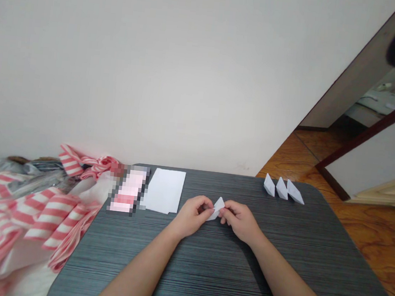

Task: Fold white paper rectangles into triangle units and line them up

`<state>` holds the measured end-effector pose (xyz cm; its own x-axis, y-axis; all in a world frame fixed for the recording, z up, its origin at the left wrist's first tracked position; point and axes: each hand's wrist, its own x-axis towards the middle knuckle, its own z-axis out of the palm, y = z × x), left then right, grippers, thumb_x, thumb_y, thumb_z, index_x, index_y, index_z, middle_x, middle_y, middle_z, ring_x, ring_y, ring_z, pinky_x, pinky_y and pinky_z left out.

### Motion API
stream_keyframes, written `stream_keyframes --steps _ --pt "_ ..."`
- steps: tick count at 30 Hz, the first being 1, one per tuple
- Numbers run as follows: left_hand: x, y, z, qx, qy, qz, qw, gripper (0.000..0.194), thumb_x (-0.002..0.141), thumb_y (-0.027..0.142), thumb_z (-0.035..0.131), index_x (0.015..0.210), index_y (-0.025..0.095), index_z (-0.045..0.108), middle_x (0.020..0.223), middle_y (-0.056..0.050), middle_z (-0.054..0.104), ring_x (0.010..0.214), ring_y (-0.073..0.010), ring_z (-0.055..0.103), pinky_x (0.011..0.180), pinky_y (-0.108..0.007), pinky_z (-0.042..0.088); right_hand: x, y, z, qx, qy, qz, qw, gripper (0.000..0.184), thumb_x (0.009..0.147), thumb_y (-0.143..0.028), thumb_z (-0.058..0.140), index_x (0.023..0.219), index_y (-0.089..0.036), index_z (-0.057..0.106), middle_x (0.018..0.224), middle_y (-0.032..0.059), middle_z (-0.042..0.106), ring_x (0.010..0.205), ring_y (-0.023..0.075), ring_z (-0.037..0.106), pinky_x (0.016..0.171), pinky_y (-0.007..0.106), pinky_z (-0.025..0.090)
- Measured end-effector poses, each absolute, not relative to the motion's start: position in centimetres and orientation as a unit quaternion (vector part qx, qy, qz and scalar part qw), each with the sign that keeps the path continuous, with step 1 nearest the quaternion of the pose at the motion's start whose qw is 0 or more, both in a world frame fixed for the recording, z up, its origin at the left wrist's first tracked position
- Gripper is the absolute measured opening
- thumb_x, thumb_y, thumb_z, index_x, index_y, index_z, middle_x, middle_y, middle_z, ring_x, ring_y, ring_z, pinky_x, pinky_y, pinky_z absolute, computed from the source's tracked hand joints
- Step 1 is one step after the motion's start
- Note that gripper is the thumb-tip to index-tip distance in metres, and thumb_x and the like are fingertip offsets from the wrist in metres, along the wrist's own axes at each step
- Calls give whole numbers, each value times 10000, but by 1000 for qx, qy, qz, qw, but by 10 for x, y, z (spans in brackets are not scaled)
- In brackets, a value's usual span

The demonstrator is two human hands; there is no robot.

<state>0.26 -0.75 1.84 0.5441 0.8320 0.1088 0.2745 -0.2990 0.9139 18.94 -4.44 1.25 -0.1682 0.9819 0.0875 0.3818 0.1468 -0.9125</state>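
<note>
Between my two hands is a small folded piece of white paper (217, 208) with a pointed top. My left hand (194, 215) pinches its left side between thumb and fingers. On the other side, my right hand (239, 221) grips the right edge, fingers curled. Both hands are over the middle of the dark table (204, 272). Part of the folded paper is hidden behind the fingertips. To the left of my left hand lie white paper sheets (164, 191), slightly out of line with each other.
Three folded white paper shapes (281, 189) stand in a row at the table's back right. A pixelated pink-and-white object (129, 190) lies left of the sheets. Red-and-white striped fabric (45, 218) is heaped beyond the left edge. A white wall (177, 79) rises behind the table.
</note>
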Motion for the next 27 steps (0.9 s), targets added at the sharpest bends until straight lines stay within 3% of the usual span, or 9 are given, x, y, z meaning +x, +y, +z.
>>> stream_keyframes --steps 10,19,27 --pt "2 -4 19 751 348 342 444 159 819 207 489 797 159 640 934 -56 566 815 -132 531 705 -235 408 184 -47 14 -517 -643 395 403 105 853 -228 488 880 -187 580 639 -16 573 548 108 551 584 229 428" --pt "2 -5 26 762 355 318 438 180 815 199 473 722 156 621 829 -41 567 768 -134 523 707 -241 403 184 -46 18 -516 -673 364 384 113 847 -216 488 828 -190 596 668 -5 576 569 115 563 606 241 437" --pt "3 -7 23 777 376 330 382 233 831 245 472 689 163 637 776 -32 551 740 -128 511 670 -232 380 182 -46 8 -552 -653 310 416 41 822 -214 506 835 -198 541 615 -13 552 543 128 536 533 234 429"
